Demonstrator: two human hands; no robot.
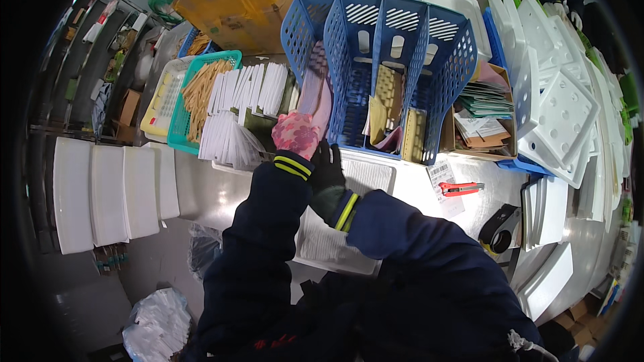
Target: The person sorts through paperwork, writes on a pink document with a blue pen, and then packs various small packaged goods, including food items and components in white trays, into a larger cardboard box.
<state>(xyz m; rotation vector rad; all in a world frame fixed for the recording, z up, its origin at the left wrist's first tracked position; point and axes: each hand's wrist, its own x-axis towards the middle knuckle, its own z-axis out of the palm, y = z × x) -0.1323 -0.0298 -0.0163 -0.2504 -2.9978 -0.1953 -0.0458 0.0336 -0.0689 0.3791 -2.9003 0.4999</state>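
Note:
My left hand, in a pink floral glove, is at the front of a stack of pinkish sheets. They stand in the leftmost compartment of a blue perforated plastic file rack. My right hand, in a black glove, is close against the left wrist with its fingers pointing up. The fingers of my left hand are turned away, so its grip is hidden; whether the right holds anything is unclear. Under the forearms lies a white foam tray. Bundles of white paper strips lie just left of the hands.
A teal basket holds brown strips. A red utility knife rests on a printed label sheet; a black tape dispenser is further right. White foam panels pile up at right. A cardboard box stands behind.

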